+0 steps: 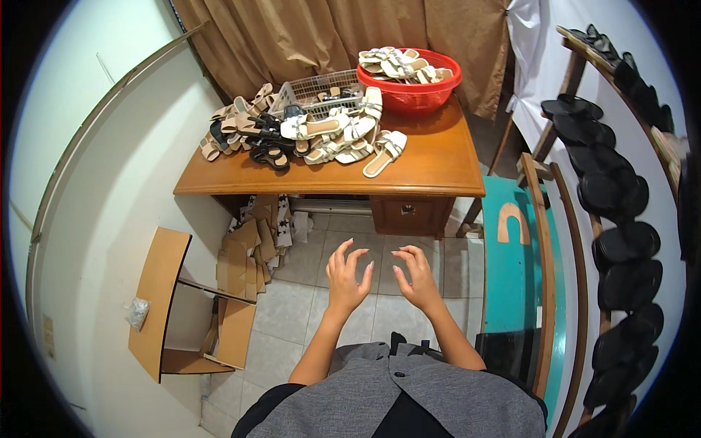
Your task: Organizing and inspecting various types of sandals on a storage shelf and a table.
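Note:
My left hand (348,279) and my right hand (418,279) are raised in front of my body, above the tiled floor. Fingers are apart and slightly curled on both, and neither holds anything. A gap separates the two hands. Beyond them stands a brown wooden desk (431,157). White sandals (354,131) lie heaped on its top, with black sandals (272,157) and beige sandals (209,149) to their left. Behind the heap is a grey plastic crate (296,93) with some dark footwear in it. A red basin (412,95) at the back right holds more white sandals.
Flattened cardboard pieces (239,259) are stacked under the desk's left side. A small wooden shelf unit (162,292) bearing a clear plastic bag (137,314) stands left. On the right are a teal surface (507,288) with a tan U-shaped piece (513,223) and a rack of black footwear (613,193).

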Demonstrator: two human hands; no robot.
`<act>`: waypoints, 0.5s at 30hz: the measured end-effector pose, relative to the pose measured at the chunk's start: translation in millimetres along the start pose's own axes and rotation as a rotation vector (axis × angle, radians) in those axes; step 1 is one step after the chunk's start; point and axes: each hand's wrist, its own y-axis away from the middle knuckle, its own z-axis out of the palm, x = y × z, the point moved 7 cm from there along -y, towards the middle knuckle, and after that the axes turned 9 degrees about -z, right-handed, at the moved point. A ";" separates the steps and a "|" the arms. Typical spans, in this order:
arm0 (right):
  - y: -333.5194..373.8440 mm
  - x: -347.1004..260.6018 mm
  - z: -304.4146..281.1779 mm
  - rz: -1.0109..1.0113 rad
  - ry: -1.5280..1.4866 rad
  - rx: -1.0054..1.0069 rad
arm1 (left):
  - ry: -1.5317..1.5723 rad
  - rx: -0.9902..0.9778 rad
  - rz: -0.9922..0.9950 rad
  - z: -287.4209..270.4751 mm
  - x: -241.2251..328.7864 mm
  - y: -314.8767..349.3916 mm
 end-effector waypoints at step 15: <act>-142.4 90.8 111.9 -0.029 -0.031 -0.155 | -0.024 0.053 -0.155 32.2 -133.2 -136.6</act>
